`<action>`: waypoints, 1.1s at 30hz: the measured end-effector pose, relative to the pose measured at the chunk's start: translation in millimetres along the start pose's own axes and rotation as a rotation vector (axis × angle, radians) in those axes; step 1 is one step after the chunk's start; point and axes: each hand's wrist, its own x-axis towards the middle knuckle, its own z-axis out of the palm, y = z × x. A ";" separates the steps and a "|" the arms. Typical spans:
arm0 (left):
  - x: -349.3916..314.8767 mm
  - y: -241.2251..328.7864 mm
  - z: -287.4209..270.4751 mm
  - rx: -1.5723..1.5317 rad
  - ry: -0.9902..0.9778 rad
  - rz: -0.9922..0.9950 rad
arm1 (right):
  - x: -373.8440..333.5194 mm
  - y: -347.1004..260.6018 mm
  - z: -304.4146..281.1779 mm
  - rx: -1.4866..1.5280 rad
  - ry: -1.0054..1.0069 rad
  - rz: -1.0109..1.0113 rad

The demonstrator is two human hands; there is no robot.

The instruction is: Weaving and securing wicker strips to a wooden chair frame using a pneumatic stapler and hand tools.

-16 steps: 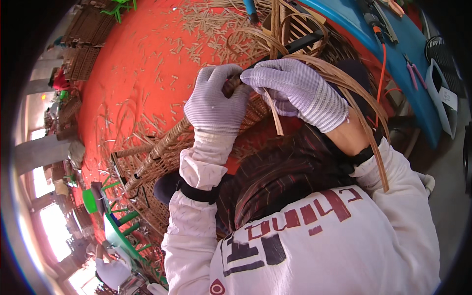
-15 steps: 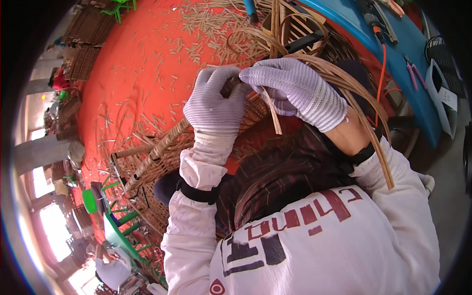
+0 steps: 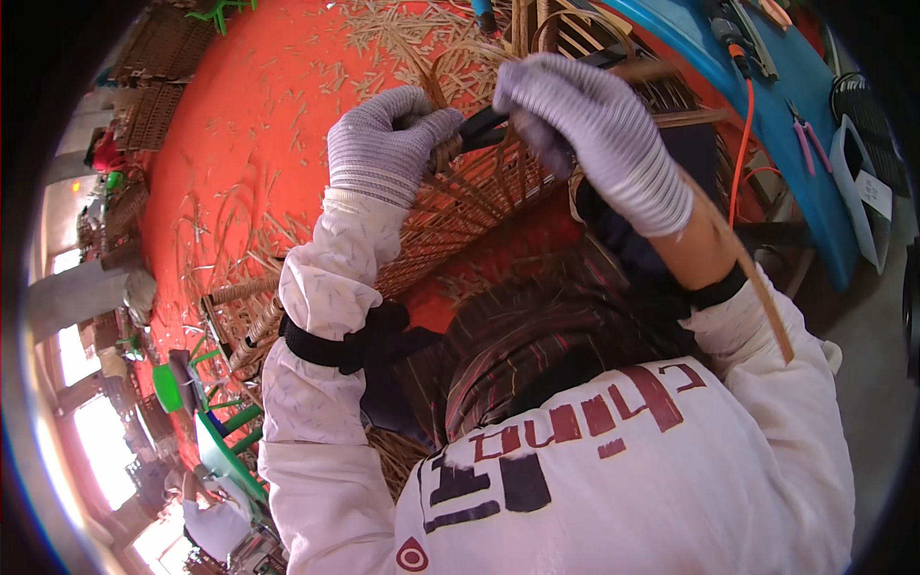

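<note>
My left hand (image 3: 383, 144), in a striped pale purple glove, is closed around the end of a black bar (image 3: 484, 129) and thin brown cane strands on a woven frame. Below it the open weave of a wicker piece (image 3: 450, 225) slants down toward my lap. My right hand (image 3: 599, 139), gloved alike, is raised beside the bar. Its fingers are curled and smeared by motion, so whether they hold anything is unclear. A long flat cane strand (image 3: 767, 307) hangs along my right forearm and over the sleeve.
Cane offcuts (image 3: 402, 38) litter the red floor (image 3: 230, 125). To the right, a blue table (image 3: 815, 201) bears pink-handled pliers (image 3: 810, 144) and a tool on an orange cord (image 3: 738, 144). At the left stand a green stool (image 3: 225, 455), stacked wicker pieces (image 3: 153, 115) and another person (image 3: 216, 522).
My hands have drawn apart: the left went left and up, the right up and slightly right. The left now grips the bar. The wicker piece has shifted, and the loose strands at right have swung.
</note>
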 end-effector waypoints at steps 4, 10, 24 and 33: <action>6.2 0.2 5.1 -0.071 -0.036 -0.050 | -8.7 44.6 5.6 -0.454 0.145 -0.550; 8.2 -9.7 9.1 -0.179 0.015 -0.050 | -12.4 59.9 17.0 -0.672 0.197 -0.617; 9.5 -0.4 2.0 -0.289 -0.021 -0.195 | -0.8 51.5 24.5 -0.570 0.101 -0.268; 5.2 -2.0 4.5 -0.237 0.046 -0.072 | 9.9 37.0 20.3 -0.579 0.016 -0.193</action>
